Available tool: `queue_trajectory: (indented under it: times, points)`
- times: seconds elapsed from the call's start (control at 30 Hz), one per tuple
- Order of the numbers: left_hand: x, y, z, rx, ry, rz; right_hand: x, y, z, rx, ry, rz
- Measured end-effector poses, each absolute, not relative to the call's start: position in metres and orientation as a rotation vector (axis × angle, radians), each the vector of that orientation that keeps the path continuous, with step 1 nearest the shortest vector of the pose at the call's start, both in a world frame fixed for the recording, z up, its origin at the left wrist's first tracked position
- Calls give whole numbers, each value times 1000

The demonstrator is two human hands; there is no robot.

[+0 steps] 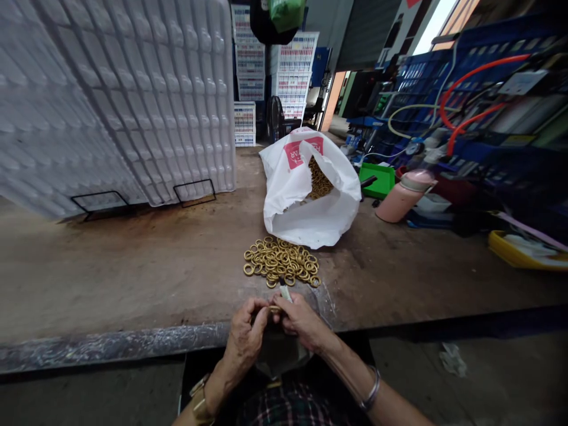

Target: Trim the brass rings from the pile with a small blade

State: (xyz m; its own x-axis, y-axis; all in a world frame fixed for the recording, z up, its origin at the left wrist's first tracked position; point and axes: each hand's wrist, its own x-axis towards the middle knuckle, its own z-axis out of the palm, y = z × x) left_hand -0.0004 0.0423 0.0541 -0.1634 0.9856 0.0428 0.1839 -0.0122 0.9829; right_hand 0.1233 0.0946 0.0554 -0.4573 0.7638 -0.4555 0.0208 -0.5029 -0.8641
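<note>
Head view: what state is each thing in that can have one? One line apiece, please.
White bag: open, rings inside
Loose rings: heaped before the bag
Pink bottle: lid on
Clear ridged trays: stood on edge
Fan: running or off, cannot tell
Left hand: pinching a ring
Right hand: closed on a pale, dark-tipped piece

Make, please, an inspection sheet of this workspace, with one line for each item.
Surface: brown bench, stained at left, front edge scuffed.
Job's things: pile of brass-coloured rings; open white bag behind, more rings inside.
Clutter: pink bottle, green tray, yellow tray at right.
Grippers: bare left hand and right hand hold one ring; the right also has a small, pale, dark-tipped tool.
Cables: orange hose and pale hose, looped at right.
Surroundings: stacked white crates, black fan; floor partly shadowed.
</note>
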Motion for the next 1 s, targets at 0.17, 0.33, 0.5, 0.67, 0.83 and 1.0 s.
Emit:
queue_trajectory:
  times: [0.17, 0.33, 0.5, 0.67, 0.83, 1.0]
  points:
    - [-1, 43, 52, 1305, 1536, 1282, 126, 94, 57, -1302, -1511, 1653]
    - [-1, 43, 53, 1270, 1515, 1298, 124, 94, 69, -1359, -1759, 1358]
    - [-3, 42, 58, 1075, 1368, 1150, 121, 94, 67, -1348, -1726, 1420]
    - [-4, 40, 60, 821, 1198, 1063, 120, 93, 60, -1312, -1687, 1460]
    - [-3, 40, 61, 744, 1231, 1085, 120, 93, 62, -1236, -1817, 1366]
    - [-2, 39, 61, 810, 1293, 1110, 119, 94, 63, -1212, -1833, 1374]
